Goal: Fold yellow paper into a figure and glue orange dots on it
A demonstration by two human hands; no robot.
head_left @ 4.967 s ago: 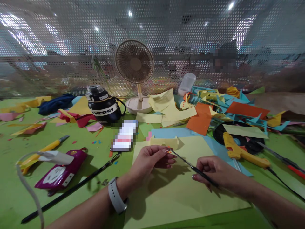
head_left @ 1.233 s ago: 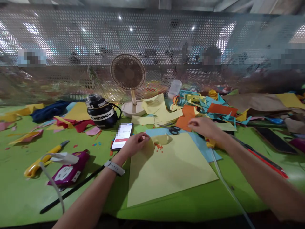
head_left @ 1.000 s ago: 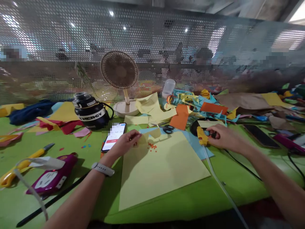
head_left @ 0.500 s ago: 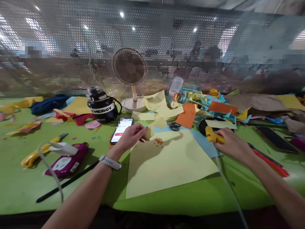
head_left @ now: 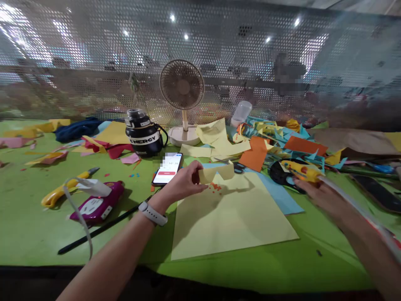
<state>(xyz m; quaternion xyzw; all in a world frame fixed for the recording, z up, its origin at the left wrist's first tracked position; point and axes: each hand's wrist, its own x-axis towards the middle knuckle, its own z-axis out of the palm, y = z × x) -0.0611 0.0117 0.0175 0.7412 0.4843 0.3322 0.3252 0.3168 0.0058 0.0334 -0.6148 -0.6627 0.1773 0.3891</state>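
Observation:
My left hand [head_left: 184,184], wearing a pale watch, pinches a small folded piece of pale yellow paper [head_left: 219,172]. It is raised just above a large pale yellow sheet [head_left: 234,221]. Tiny orange paper bits [head_left: 215,188] lie on that sheet, close to my thumb. My right hand [head_left: 316,196] grips a yellow glue gun [head_left: 302,170] with a whitish cord trailing from its rear; some fingers are hidden. Below the gun sits a round black object [head_left: 282,173]. Dark-handled scissors [head_left: 238,167] rest behind the folded paper, partly covered.
A phone [head_left: 167,169] shows a timer, left of the sheet. Behind stand a black bottle [head_left: 144,140] and a fan [head_left: 182,85]. Paper scraps [head_left: 282,136] heap up at back right. A yellow cutter [head_left: 67,190] and a purple power strip [head_left: 98,205] lie at left.
My left hand has turned and now shows the folded paper held up to its right. My right hand has lifted the glue gun and swung it round. The view has shifted slightly.

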